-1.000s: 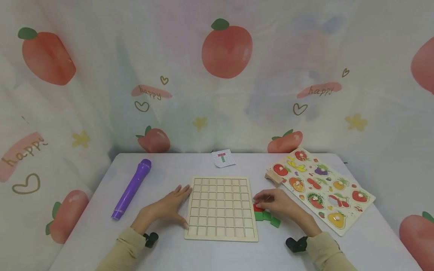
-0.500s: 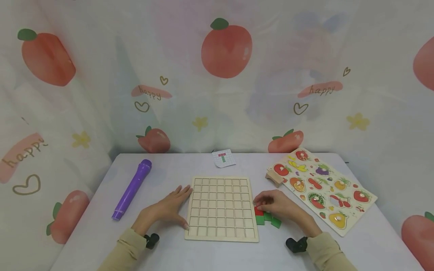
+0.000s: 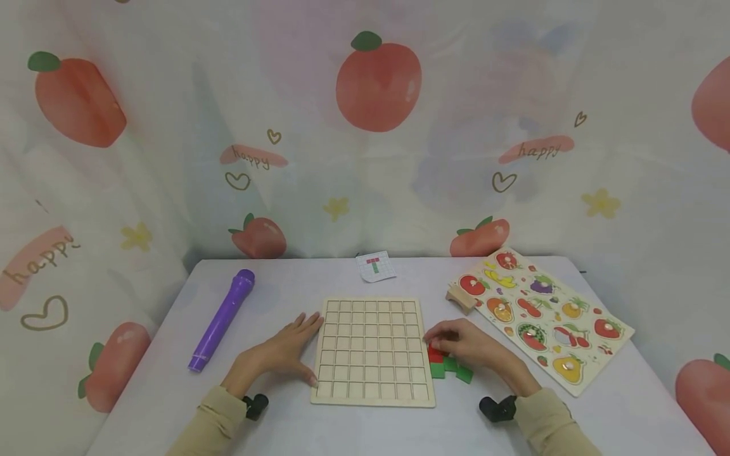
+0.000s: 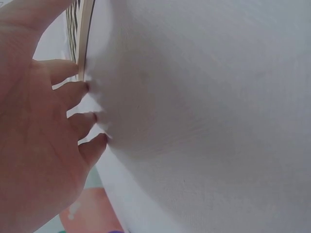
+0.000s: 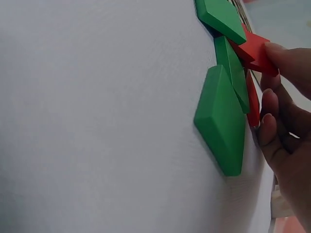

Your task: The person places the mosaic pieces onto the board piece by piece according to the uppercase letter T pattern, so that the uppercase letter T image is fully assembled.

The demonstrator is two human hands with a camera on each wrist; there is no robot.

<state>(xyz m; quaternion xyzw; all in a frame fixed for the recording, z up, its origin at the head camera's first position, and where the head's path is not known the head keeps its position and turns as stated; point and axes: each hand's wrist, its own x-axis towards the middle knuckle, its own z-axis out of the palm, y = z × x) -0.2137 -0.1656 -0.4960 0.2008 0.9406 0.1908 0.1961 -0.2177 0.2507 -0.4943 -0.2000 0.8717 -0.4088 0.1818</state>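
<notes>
Right fingers [image 3: 443, 327] pinch a red tile [image 5: 262, 60], likely picking; next needs a clean lift. Left fingers [image 3: 305, 323], spread, touch the board [image 3: 371, 343].

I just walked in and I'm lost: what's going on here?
A person works at a square, pale wooden grid board. The left hand touches the board's left edge, while the right hand pinches a red square tile at the right edge, beside green square tiles. A white paper card showing a red and green T lies beyond the board.

booth-like nook: table [image 3: 450, 427], fruit-printed cloth walls [image 3: 388, 183]
</notes>
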